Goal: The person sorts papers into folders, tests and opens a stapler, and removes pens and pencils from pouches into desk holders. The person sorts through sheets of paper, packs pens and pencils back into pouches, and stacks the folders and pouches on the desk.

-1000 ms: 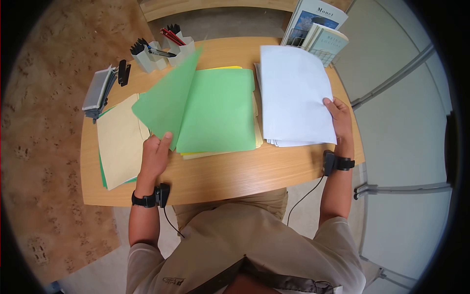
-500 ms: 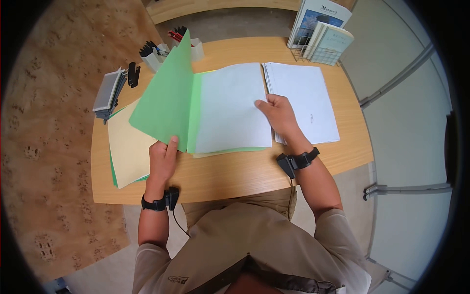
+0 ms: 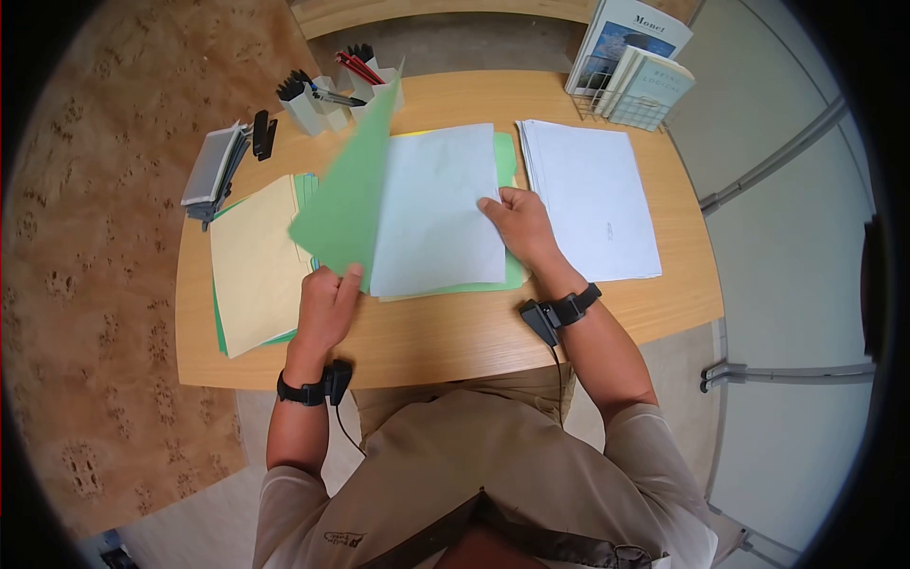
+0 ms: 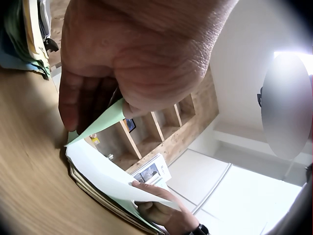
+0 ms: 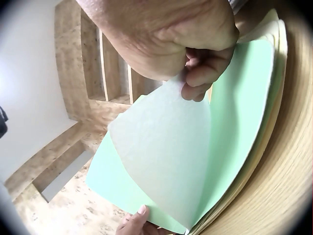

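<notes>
A green file folder (image 3: pixel 346 190) stands half opened on the desk, its front flap raised and leaning left. My left hand (image 3: pixel 329 305) pinches the flap's lower edge between thumb and fingers, and the left wrist view shows the green flap (image 4: pixel 105 120) in that grip. My right hand (image 3: pixel 519 228) pinches the right edge of a white sheet of paper (image 3: pixel 436 209), which overlies the folder's back half. In the right wrist view the sheet (image 5: pixel 166 132) bows upward from the folder, with its left edge down in the fold.
A stack of white paper (image 3: pixel 592 199) lies to the right, and tan folders (image 3: pixel 251 266) lie to the left. Along the back stand pen holders (image 3: pixel 313 112), a stapler (image 3: pixel 264 136), a grey stack (image 3: pixel 210 171) and a wire rack (image 3: pixel 597 100) with books.
My right hand has carried a white sheet leftward from the paper stack onto the green folder, its left edge now at the fold. My left hand keeps its hold on the raised flap.
</notes>
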